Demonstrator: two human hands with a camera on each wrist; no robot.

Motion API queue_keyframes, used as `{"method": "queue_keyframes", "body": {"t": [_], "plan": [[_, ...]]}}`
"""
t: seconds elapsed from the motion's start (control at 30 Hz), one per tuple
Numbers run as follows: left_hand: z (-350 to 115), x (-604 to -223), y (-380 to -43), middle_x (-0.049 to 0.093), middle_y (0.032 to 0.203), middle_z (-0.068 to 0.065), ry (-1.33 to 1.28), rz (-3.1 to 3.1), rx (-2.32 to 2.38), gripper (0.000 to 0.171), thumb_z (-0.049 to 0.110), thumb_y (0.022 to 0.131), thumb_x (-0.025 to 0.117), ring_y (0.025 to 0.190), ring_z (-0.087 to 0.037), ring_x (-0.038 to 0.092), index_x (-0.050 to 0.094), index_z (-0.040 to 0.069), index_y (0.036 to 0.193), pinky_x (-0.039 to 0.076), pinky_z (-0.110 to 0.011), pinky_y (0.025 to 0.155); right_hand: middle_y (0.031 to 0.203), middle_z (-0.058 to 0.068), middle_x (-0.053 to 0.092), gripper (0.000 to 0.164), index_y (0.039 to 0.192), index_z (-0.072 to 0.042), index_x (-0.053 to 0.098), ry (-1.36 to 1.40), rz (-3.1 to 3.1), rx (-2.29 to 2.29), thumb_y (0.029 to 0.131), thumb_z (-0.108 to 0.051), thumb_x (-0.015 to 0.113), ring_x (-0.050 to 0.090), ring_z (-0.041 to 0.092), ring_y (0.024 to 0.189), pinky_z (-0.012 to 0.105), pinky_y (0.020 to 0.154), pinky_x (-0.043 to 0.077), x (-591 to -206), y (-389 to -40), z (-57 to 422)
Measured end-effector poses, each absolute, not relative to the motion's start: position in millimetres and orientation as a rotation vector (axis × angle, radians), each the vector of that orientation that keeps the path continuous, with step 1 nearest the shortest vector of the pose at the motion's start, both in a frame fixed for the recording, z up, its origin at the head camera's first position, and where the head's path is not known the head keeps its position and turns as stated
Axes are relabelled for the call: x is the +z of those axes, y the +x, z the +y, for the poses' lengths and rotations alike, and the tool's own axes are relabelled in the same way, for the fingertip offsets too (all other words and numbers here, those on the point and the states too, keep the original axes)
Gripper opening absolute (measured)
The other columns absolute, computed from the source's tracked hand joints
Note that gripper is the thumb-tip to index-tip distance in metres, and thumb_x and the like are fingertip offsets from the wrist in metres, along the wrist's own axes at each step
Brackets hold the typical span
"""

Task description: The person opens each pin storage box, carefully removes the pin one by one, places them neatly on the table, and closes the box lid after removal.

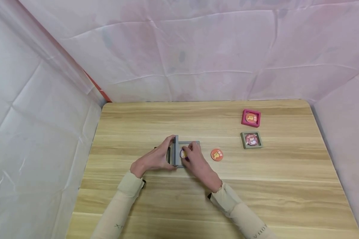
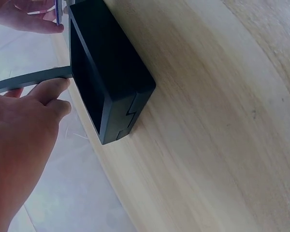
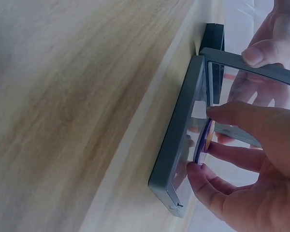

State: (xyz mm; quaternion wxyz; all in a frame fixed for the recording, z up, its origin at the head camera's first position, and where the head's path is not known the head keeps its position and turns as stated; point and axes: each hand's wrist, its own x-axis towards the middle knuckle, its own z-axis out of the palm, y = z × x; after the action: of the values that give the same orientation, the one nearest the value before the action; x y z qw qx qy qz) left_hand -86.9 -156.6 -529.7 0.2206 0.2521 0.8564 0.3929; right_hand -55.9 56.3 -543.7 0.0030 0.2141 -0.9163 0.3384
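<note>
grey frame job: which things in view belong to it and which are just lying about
Belonging to it:
grey frame, held open
purple-rimmed badge, pinched in the right grip

Apparently just lying about:
black frame
loose orange badge
pink frame
olive frame

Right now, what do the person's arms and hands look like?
The left hand and right hand are bare, without gloves. The left sleeve and right sleeve are long and cream, with wrinkled cuffs at the wrists. Dark lettering marks each forearm, too small to read reliably. A small black piece shows beside each cuff.
</note>
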Motion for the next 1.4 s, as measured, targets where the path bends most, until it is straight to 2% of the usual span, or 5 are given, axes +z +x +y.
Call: {"method": "queue_keyframes", "body": {"t": [0.17, 0.43, 0.67, 0.93, 1.4], "plan": [[-155, -530, -87, 0.041, 0.147, -0.013, 0.711, 2.378, 1.066, 0.122, 0.027, 0.07, 0.092, 0.12, -0.025, 0.049, 0.01, 0.015, 0.16, 0.049, -0.045, 0.108, 0.105, 0.02, 0.052, 0.043, 0.122, 0.013, 0.066, 0.659, -2.894, 1.05, 0.082, 0.0, 0.077, 0.046, 0.031, 0.094, 0.039, 0.074, 0.049, -540, -55, 61], [-152, -531, -89, 0.039, 0.152, -0.012, 0.766, 2.378, 1.056, 0.12, 0.034, 0.072, 0.091, 0.128, -0.027, 0.046, 0.013, 0.017, 0.162, 0.048, -0.048, 0.11, 0.111, 0.019, 0.055, 0.041, 0.12, 0.009, 0.069, 0.569, -2.944, 1.03, 0.083, -0.004, 0.078, 0.047, 0.032, 0.093, 0.038, 0.074, 0.053, -534, -54, 71], [-147, -529, -89, 0.04, 0.153, -0.012, 0.81, 2.387, 1.069, 0.12, 0.031, 0.071, 0.092, 0.129, -0.03, 0.046, 0.015, 0.022, 0.162, 0.048, -0.049, 0.108, 0.115, 0.019, 0.056, 0.043, 0.122, 0.01, 0.068, 0.482, -2.983, 1.045, 0.083, -0.005, 0.078, 0.048, 0.034, 0.096, 0.043, 0.079, 0.053, -529, -53, 82], [-141, -530, -87, 0.038, 0.154, -0.01, 0.823, 2.424, 1.05, 0.121, 0.03, 0.069, 0.094, 0.132, -0.032, 0.047, 0.018, 0.014, 0.163, 0.049, -0.051, 0.109, 0.117, 0.02, 0.058, 0.045, 0.123, 0.009, 0.068, 0.416, -3.015, 1.043, 0.082, -0.007, 0.079, 0.05, 0.035, 0.098, 0.043, 0.08, 0.054, -528, -52, 91], [-131, -529, -86, 0.035, 0.156, -0.008, 0.795, 2.503, 0.881, 0.12, 0.039, 0.071, 0.091, 0.138, -0.023, 0.041, 0.018, 0.017, 0.164, 0.051, -0.047, 0.109, 0.116, 0.025, 0.057, 0.045, 0.121, 0.011, 0.069, 0.302, -2.998, 1.037, 0.08, -0.005, 0.079, 0.052, 0.039, 0.099, 0.048, 0.082, 0.054, -528, -52, 108]]}}
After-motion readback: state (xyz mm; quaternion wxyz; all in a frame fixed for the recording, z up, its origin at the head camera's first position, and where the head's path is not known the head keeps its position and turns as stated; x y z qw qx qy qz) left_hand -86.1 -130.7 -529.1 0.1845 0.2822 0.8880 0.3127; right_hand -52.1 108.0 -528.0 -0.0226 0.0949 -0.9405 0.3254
